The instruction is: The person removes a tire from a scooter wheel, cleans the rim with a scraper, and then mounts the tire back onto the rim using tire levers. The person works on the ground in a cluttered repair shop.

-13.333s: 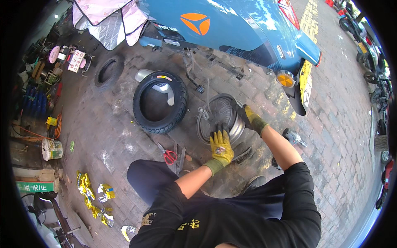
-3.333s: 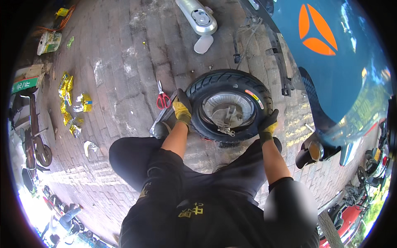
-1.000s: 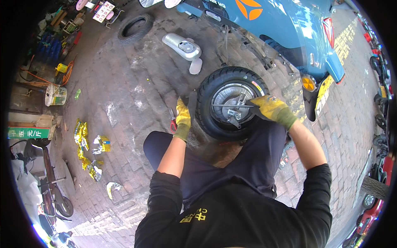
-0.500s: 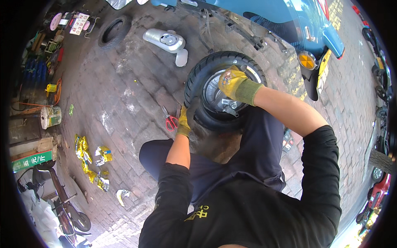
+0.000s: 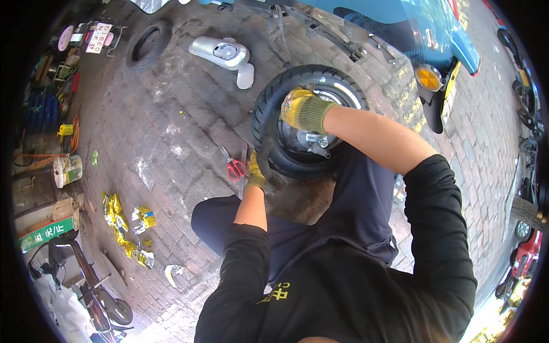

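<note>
A black scooter tyre [image 5: 286,162] lies flat on the paving between my legs, around a silver wheel [image 5: 311,139] with an axle nut and a lever arm. My right hand [image 5: 297,108], in a yellow glove, is closed over the wheel's left upper part; a short dark end shows beyond the fingers, but what they grip is mostly hidden. At the tyre's lower left edge my left hand [image 5: 255,169], gloved too, is closed beside a dark flat strip [image 5: 265,154]; its grip is partly hidden. Red-handled scissors [image 5: 235,170] lie just left of that hand.
A silver scooter cover [image 5: 220,52] and a loose tyre [image 5: 147,46] lie beyond the wheel. A blue scooter body [image 5: 394,28] stands at the upper right. Torn gold wrapping [image 5: 117,220] lies at left, near a white bucket [image 5: 67,170].
My right hand has moved left across the wheel, toward its left upper part. My left hand stays at the tyre's edge. The view has shifted slightly.
</note>
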Demonstrator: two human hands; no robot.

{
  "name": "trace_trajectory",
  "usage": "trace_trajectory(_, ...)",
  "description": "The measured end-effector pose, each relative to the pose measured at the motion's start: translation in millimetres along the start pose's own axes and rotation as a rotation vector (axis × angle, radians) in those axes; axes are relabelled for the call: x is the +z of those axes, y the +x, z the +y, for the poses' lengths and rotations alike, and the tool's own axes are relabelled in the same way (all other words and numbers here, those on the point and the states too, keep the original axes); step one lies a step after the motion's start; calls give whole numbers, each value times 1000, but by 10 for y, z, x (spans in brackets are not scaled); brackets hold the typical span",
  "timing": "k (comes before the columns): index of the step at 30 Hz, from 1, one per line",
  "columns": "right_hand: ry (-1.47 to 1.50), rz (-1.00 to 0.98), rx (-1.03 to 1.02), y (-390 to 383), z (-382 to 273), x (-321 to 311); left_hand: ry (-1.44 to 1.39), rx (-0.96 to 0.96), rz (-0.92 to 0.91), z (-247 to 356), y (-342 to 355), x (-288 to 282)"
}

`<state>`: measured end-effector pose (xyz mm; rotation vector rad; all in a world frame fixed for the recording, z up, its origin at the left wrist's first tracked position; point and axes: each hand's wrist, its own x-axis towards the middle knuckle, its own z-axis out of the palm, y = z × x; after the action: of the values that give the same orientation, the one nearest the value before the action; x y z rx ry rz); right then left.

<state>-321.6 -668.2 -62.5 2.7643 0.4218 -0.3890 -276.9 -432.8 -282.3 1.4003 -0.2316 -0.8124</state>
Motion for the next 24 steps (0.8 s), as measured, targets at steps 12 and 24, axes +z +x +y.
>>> trace_trajectory(12, 73, -220, -18, 429, 46, 95, -174, -22, -41, -448, 211, -223)
trace_trajectory(24, 557, -970, 12, -275, -439, 1275, -211, -160, -347, 694, 536, 62)
